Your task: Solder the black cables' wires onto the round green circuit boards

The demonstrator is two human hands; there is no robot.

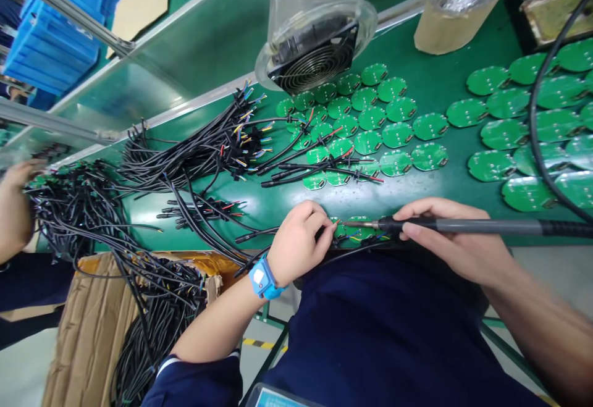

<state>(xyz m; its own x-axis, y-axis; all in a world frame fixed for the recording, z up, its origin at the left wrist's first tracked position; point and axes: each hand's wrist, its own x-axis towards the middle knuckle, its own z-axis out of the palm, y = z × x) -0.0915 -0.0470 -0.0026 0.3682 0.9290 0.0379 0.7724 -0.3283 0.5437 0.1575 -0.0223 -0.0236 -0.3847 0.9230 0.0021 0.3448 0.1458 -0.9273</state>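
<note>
My right hand (445, 234) grips a soldering iron (482, 226) like a pen, its metal tip pointing left. That tip is over a round green circuit board (364, 229) near the table's front edge, close to my left fingertips. With thumb and forefinger pinched, my left hand (303, 234) holds the end of a thin wire at the board's left side; a blue band is on that wrist. Coloured wires from a black cable lie across the board. The exact contact between iron tip and wire is too small to tell.
Rows of round green boards (398, 135) cover the table, more at the right (504, 135). Bundles of black cables (185, 154) lie left, others in a cardboard box (88, 327). A fume extractor fan (315, 61) hangs ahead. The iron's cord (532, 104) loops at right. Another person's hand (16, 209) is far left.
</note>
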